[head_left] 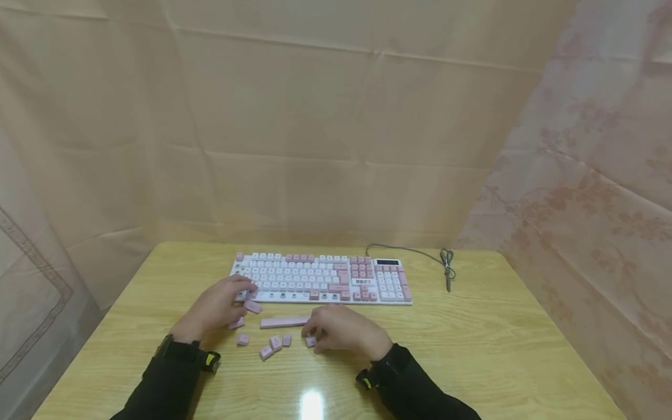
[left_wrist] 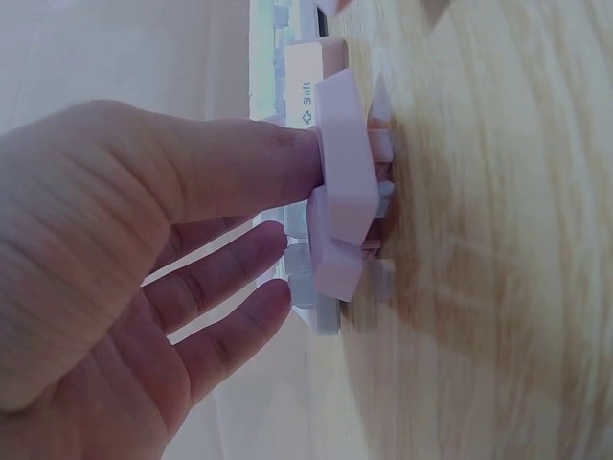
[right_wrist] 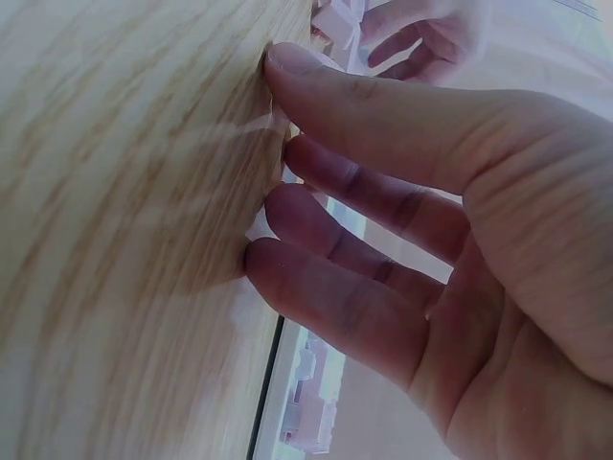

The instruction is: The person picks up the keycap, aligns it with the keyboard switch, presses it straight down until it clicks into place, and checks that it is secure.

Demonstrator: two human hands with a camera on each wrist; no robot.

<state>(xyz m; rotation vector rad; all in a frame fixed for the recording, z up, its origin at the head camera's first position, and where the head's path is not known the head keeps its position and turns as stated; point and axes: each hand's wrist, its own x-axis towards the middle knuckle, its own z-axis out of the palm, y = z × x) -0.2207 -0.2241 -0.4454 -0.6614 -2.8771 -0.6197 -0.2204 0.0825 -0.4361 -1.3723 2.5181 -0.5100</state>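
Observation:
My left hand (head_left: pixel 223 303) reaches over the keyboard's lower left corner, fingers spread and loosely bent, a finger at the keys. In the left wrist view its thumb (left_wrist: pixel 259 163) reaches a pink keycap (left_wrist: pixel 347 158); whether it touches cannot be told. A pink Shift keycap (left_wrist: pixel 305 91) lies behind. My right hand (head_left: pixel 346 329) is low over the table and pinches a small pink keycap (head_left: pixel 311 341) between thumb and finger. In the right wrist view its fingertips (right_wrist: pixel 273 259) meet the wood. A long pink spacebar keycap (head_left: pixel 283 322) lies beside the right hand.
The white and pink keyboard (head_left: pixel 294 280) lies across the table (head_left: pixel 472 338), with uncapped spots along its bottom row. Several loose pink keycaps (head_left: pixel 275 343) are scattered between my hands. A tied dark cable (head_left: pixel 447 265) lies at the right. A beige curtain (head_left: pixel 336 116) hangs behind.

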